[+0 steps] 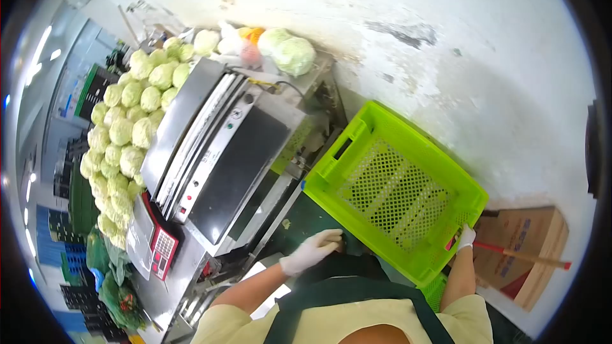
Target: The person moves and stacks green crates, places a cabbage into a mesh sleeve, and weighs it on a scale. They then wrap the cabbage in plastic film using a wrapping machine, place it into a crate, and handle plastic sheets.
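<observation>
A bright green plastic crate (pixel 390 269) with a perforated base stands tilted in view beside the wall, nothing lying in it. My right hand (pixel 466 237), in a white glove, grips the crate's near right end at the handle slot; part of its fingers is hidden. In front of my body, my left hand (pixel 313 251) is also gloved in white. Its fingers stretch out loosely toward the crate's near side, apart from it and holding nothing.
On the metal table (pixel 156 296) left of me stand a wrapping machine (pixel 239 169), a red scale (pixel 164 251) and a large heap of cabbages (pixel 121 130). Cardboard (pixel 510 248) and a wooden-handled tool (pixel 535 257) lean at the right. The wall (pixel 497 89) bounds the far side.
</observation>
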A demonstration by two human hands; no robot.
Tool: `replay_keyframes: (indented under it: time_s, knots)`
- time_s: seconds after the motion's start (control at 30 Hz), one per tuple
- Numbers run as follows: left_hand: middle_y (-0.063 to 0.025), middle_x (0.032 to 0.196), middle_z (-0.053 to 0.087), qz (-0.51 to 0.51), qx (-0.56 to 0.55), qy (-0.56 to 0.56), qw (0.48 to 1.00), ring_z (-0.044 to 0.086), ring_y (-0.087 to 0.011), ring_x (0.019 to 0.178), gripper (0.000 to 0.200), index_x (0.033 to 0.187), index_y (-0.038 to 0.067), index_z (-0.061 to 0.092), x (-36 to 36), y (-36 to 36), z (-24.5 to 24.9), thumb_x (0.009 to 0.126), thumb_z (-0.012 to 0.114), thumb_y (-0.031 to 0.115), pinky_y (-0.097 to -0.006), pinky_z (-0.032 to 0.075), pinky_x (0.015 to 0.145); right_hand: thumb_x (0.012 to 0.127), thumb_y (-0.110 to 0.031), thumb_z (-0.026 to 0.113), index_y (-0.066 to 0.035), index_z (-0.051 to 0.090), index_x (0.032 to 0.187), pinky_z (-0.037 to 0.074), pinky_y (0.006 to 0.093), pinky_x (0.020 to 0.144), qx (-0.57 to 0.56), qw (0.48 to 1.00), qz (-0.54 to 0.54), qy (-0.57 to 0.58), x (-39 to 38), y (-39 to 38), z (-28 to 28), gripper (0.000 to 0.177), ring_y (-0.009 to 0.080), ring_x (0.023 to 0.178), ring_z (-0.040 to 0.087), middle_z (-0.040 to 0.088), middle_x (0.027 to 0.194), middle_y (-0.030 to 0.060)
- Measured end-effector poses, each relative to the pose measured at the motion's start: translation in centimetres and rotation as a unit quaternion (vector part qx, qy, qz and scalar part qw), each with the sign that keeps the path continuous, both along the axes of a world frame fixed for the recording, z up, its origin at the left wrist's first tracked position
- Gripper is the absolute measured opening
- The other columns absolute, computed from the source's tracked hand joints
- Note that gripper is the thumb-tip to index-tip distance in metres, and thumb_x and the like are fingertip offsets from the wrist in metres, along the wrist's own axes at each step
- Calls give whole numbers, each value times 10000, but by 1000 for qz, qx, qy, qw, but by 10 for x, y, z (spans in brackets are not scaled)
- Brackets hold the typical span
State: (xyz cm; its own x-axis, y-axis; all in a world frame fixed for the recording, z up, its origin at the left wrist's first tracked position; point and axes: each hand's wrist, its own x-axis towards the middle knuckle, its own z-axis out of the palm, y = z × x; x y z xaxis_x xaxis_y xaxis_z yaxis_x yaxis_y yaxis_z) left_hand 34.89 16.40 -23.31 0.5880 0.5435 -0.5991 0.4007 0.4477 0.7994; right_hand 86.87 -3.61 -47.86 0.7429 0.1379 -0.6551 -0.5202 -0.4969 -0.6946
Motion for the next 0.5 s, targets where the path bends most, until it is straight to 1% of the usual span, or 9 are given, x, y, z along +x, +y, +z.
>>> replay_keyframes:
  time_s: [0.03,0.1,0.17,0.2,0.23,0.3,0.37,0.43,0.5]
  knots:
    - [-127,1276,577,32,-18,-1,999,569,-189,1152,435,1371,9,452,-13,0,15,955,522,118,-306,442,986,887,-267,586,-42,597,1154,510,381,678,-158,982,67,-82,5,0,8,350,233,783,633,663,966,95]
    - [-133,1242,593,100,-46,-9,994,581,-185,1126,415,1347,-8,466,-36,5,60,943,515,75,-313,440,995,891,-278,592,-7,566,1218,518,419,809,-438,842,188,-254,20,22,26,425,294,942,646,657,1089,130]
    - [-118,1226,602,138,28,-42,989,586,-187,1106,381,1313,-6,505,-63,17,107,933,520,24,-327,440,1001,887,-247,607,33,477,1334,439,429,995,-257,887,182,-338,2,83,100,543,333,1197,542,576,1280,189]
    - [-116,1213,609,160,149,-51,974,590,-185,1099,364,1291,-6,526,-80,29,133,927,518,4,-332,446,995,891,-211,604,38,465,1349,415,423,1024,-61,917,170,-357,-21,133,144,539,317,1232,516,551,1313,200]
    - [-113,1200,616,172,260,-57,948,594,-183,1092,349,1269,-6,548,-99,41,160,921,515,-16,-338,452,988,896,-175,601,43,453,1363,391,418,1052,128,913,148,-358,-47,186,187,537,301,1267,490,526,1346,211]
    - [-122,1190,624,303,332,-53,892,607,-199,1083,318,1211,-19,583,-125,56,234,906,492,-34,-344,453,980,918,-115,579,40,490,1335,348,379,1087,251,833,277,-408,-108,282,267,454,260,1273,484,526,1359,175]
    - [-163,1173,626,313,491,25,812,621,-234,1059,305,1206,-46,566,-153,59,285,916,475,-24,-359,458,974,868,-138,655,-19,544,1301,389,365,1049,248,733,412,-480,-182,366,337,462,258,1203,544,580,1300,156]
    - [-212,1132,629,336,568,-58,749,633,-277,1027,302,1203,-69,548,-172,61,311,923,483,23,-382,477,944,836,-233,696,-10,544,1289,415,381,1025,248,657,493,-514,-231,446,346,528,292,1195,554,589,1274,182]
    - [-238,1102,629,310,620,-94,714,635,-312,1009,313,1194,-70,542,-194,70,319,913,505,62,-402,492,915,794,-349,709,5,511,1313,424,396,1017,184,634,559,-501,-289,512,364,659,336,1196,545,573,1268,233]
